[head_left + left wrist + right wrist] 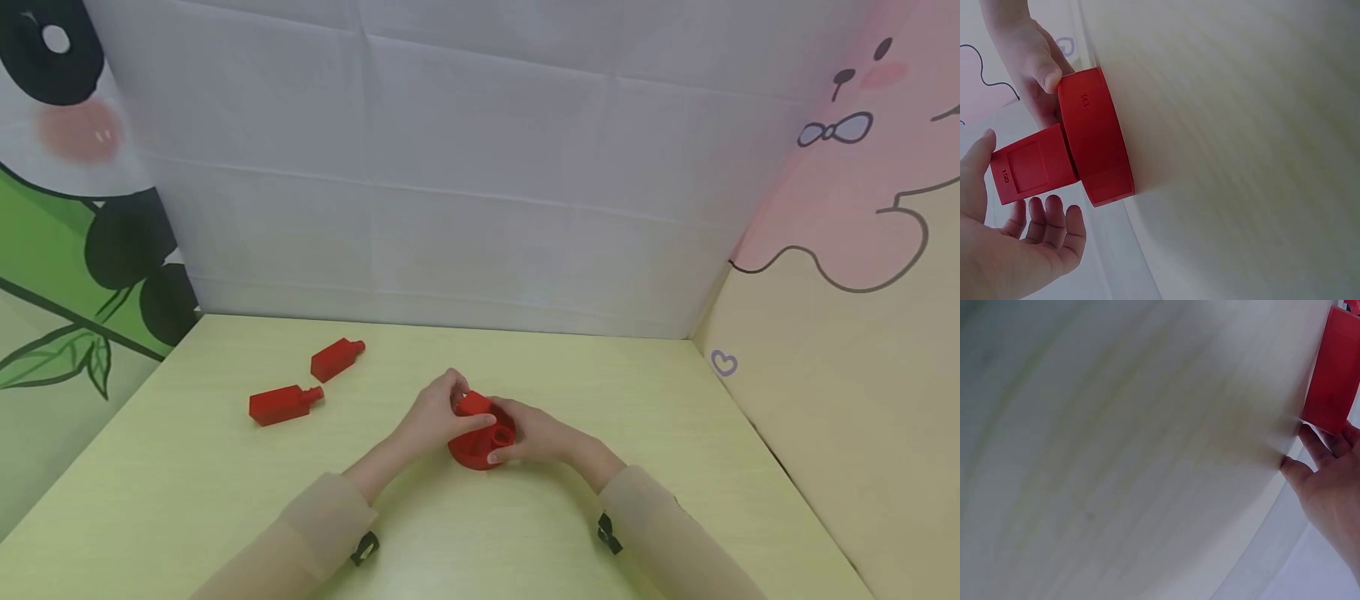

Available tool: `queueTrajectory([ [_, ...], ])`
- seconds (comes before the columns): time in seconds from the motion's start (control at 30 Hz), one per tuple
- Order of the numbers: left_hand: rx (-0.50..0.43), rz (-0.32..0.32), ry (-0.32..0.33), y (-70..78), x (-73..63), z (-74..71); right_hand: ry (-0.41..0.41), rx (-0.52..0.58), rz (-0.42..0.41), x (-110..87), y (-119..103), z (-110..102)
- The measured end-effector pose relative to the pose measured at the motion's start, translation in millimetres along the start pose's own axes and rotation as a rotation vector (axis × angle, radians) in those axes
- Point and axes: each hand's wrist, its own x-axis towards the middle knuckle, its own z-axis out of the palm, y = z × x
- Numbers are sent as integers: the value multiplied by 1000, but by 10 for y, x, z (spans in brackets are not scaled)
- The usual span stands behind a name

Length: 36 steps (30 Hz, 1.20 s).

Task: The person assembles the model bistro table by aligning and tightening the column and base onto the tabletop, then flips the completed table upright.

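Near the middle of the table, a round red base (472, 455) lies with a ring-shaped hole showing on its top. A red block (1035, 164) marked with a number stands on it, touching its top. My left hand (438, 417) holds this block between thumb and fingers, the thumb reaching across its near side. My right hand (536, 433) grips the base from the right, thumb at the front and fingers behind, partly hidden. In the right wrist view the base (1334, 375) shows only at the upper right edge, with right fingertips (1310, 439) beside it.
Two red bottle-shaped blocks with narrow pegs lie to the left, one nearer (279, 405) and one farther back (334, 360). A pale yellow table (600, 542) runs back to a whitish cloth wall (487, 167), with printed panels on both sides.
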Motion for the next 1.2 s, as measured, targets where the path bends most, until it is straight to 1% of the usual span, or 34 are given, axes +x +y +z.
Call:
queueTrajectory([
  [0.2, 14, 80, -38, -16, -26, -22, 2, -3, 4, 2, -8, 4],
  [0.3, 21, 111, -73, -31, -46, -52, 2, -7, 0, 0, -12, -2],
  [0.47, -15, 145, -143, -63, -73, -134, 0, -14, 10, -3, -12, -8],
  [0.57, -25, 184, -179, -85, -79, -187, 2, -18, 9, -12, -16, -8],
  [0.63, -16, 215, -205, -96, -77, -215, 3, -17, 9, -18, -22, -9],
  [0.8, 12, 320, -271, -117, -70, -257, 5, -5, 3, -31, -39, -12],
  [0.87, 12, 344, -296, -118, -72, -271, 4, -1, -2, -33, -43, -12],
  [0.93, 11, 358, -315, -120, -77, -286, 2, 0, -4, -33, -41, -12],
  [1.07, -2, 351, -341, -115, -92, -305, 1, 9, -12, -32, -40, -16],
  [1.13, -19, 339, -335, -104, -102, -299, 3, 9, -9, -33, -39, -18],
  [1.2, -28, 310, -307, -80, -112, -274, 2, 12, -10, -34, -35, -16],
])
